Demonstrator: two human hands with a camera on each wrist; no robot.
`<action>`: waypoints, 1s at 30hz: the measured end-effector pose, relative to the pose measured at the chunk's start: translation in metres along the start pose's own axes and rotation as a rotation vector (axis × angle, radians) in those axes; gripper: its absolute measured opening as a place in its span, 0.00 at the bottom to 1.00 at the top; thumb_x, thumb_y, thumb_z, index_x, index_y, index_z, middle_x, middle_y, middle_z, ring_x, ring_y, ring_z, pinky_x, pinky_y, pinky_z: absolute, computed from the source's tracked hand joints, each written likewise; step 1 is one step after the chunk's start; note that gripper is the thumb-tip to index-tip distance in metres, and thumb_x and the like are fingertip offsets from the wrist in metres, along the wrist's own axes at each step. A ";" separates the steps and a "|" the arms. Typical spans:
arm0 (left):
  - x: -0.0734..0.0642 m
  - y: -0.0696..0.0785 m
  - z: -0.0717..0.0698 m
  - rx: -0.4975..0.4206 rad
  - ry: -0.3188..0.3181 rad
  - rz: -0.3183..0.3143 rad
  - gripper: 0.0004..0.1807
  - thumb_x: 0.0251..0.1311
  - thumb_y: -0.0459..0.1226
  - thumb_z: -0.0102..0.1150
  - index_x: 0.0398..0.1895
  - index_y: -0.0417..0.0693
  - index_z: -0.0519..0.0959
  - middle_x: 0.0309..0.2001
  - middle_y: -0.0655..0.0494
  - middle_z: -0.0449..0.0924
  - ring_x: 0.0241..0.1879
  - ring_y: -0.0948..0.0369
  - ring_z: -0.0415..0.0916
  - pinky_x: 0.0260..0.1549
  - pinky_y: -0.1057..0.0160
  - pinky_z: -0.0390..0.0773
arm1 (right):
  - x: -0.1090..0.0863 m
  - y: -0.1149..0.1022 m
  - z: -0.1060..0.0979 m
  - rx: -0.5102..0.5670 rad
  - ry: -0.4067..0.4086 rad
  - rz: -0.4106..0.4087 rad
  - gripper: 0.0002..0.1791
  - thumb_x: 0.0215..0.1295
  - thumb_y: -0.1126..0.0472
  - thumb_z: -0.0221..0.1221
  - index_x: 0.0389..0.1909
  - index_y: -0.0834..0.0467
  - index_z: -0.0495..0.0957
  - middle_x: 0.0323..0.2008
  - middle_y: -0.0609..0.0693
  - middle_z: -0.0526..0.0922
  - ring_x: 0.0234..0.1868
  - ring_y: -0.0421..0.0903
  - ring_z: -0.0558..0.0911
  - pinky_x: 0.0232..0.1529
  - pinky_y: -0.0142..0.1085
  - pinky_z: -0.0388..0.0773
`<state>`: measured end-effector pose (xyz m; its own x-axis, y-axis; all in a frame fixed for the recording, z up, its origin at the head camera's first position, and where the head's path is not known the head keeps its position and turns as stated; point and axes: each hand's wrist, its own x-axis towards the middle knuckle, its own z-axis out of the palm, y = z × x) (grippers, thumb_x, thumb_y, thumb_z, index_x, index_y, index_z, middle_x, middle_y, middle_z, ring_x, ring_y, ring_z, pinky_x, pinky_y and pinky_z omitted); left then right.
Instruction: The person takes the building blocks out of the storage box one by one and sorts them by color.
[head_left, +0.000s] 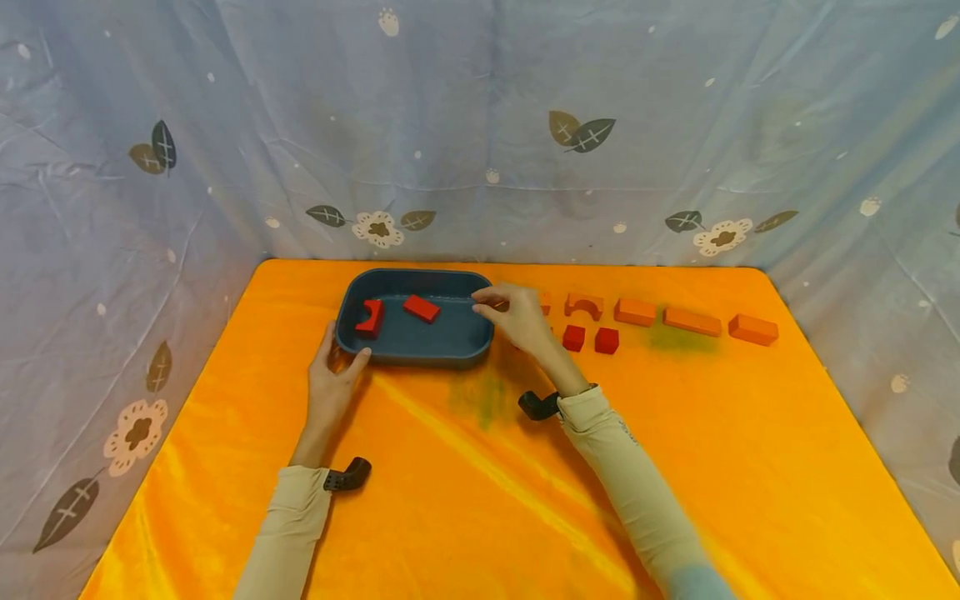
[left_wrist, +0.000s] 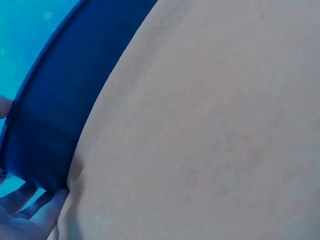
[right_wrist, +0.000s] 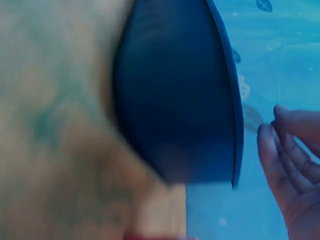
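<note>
A dark blue-grey tray (head_left: pixel 416 362) stands on the yellow cloth; the left wrist view shows its side wall (left_wrist: pixel 55 120). Inside lie a red block with a curved notch (head_left: pixel 370 320) and a red rectangular block (head_left: pixel 422 308). My left hand (head_left: pixel 331 385) holds the tray's front left corner, thumb at the front and fingers at the left side. Over the right rim, my right hand (head_left: pixel 519 317) has its thumb and fingertips close together. Nothing shows between those fingertips (right_wrist: pixel 266 137) in the right wrist view.
Right of the tray are an orange arch block (head_left: pixel 584 306), several orange rectangular blocks (head_left: pixel 635 312) and red cubes (head_left: pixel 607 340). My right hand partly covers others. Patterned curtains (head_left: pixel 480 167) rise behind the table and at both sides.
</note>
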<state>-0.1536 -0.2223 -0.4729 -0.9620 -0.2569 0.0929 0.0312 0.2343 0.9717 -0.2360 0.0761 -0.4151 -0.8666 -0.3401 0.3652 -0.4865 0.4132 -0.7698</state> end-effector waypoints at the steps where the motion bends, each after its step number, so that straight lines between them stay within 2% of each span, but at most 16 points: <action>1: 0.000 0.000 0.000 -0.002 0.003 -0.002 0.44 0.64 0.38 0.64 0.78 0.45 0.50 0.76 0.55 0.50 0.72 0.55 0.55 0.69 0.55 0.61 | 0.003 -0.002 0.005 -0.002 0.004 0.001 0.11 0.63 0.65 0.65 0.45 0.65 0.85 0.41 0.56 0.86 0.38 0.48 0.84 0.42 0.37 0.84; 5: 0.001 0.001 0.000 0.003 0.006 -0.011 0.45 0.63 0.38 0.64 0.78 0.45 0.50 0.76 0.54 0.51 0.72 0.55 0.57 0.67 0.55 0.65 | 0.015 -0.006 0.022 -0.033 -0.002 0.019 0.10 0.63 0.66 0.65 0.43 0.66 0.85 0.40 0.56 0.87 0.37 0.48 0.85 0.41 0.36 0.84; 14: 0.001 0.000 -0.002 0.004 0.007 -0.008 0.45 0.63 0.38 0.65 0.78 0.45 0.51 0.76 0.53 0.52 0.71 0.54 0.58 0.65 0.55 0.67 | 0.032 -0.008 0.047 -0.075 -0.016 0.150 0.11 0.62 0.65 0.66 0.44 0.65 0.86 0.39 0.54 0.87 0.37 0.48 0.84 0.41 0.36 0.83; 24: 0.001 0.000 -0.001 -0.015 0.000 -0.014 0.44 0.63 0.38 0.64 0.78 0.45 0.51 0.76 0.53 0.52 0.71 0.53 0.58 0.64 0.55 0.68 | 0.053 -0.015 0.074 -0.263 -0.113 0.326 0.16 0.60 0.61 0.69 0.48 0.62 0.85 0.43 0.55 0.87 0.44 0.51 0.84 0.47 0.40 0.82; 30: 0.001 0.002 -0.002 -0.019 0.003 -0.022 0.45 0.63 0.38 0.65 0.78 0.45 0.51 0.76 0.51 0.52 0.72 0.52 0.57 0.65 0.55 0.66 | 0.060 -0.012 0.090 -0.393 -0.161 0.401 0.21 0.56 0.55 0.72 0.48 0.62 0.85 0.46 0.54 0.86 0.43 0.52 0.84 0.46 0.40 0.82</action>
<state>-0.1541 -0.2244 -0.4701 -0.9617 -0.2645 0.0722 0.0153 0.2112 0.9773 -0.2722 -0.0258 -0.4312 -0.9788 -0.2034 -0.0227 -0.1547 0.8080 -0.5685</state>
